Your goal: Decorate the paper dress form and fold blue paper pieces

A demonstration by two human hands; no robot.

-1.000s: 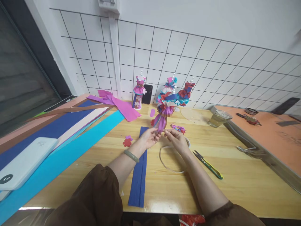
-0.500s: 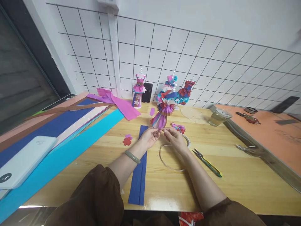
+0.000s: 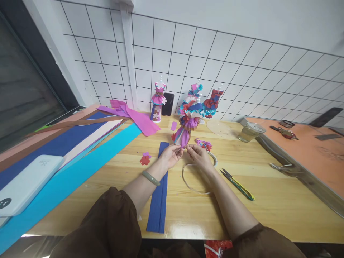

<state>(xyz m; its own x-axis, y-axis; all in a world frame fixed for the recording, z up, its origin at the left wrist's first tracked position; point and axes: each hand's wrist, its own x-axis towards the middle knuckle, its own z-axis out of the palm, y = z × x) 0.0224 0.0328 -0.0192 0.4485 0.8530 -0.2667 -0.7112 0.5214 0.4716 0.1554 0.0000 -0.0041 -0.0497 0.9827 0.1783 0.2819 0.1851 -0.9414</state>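
Observation:
In the middle of the table, my left hand [image 3: 171, 156] pinches the lower end of a purple crepe paper strip [image 3: 184, 138]. The strip hangs from a ruffled, many-coloured paper dress [image 3: 191, 116] on a small stand. Close beside it, the fingertips of my right hand [image 3: 199, 154] are pressed together at the strip's tip; what lies between them is too small to make out. Partly under my right wrist is a roll of tape [image 3: 214, 158], near a thin pale loop [image 3: 185, 181]. A blue crepe paper strip [image 3: 158, 200] passes under my left hand.
Finished paper dresses [image 3: 158, 98] stand by the wall, with a phone [image 3: 168, 104] behind. Thread snips [image 3: 238, 184] lie to the right, below a cup [image 3: 251, 132]. Paper flowers [image 3: 145, 159], coloured crepe strips [image 3: 102, 154] and a white power bank [image 3: 32, 184] are on the left.
Both hands stay almost in place, fingers still pinched at the purple strip's end. The view shifts slightly; nothing is let go.

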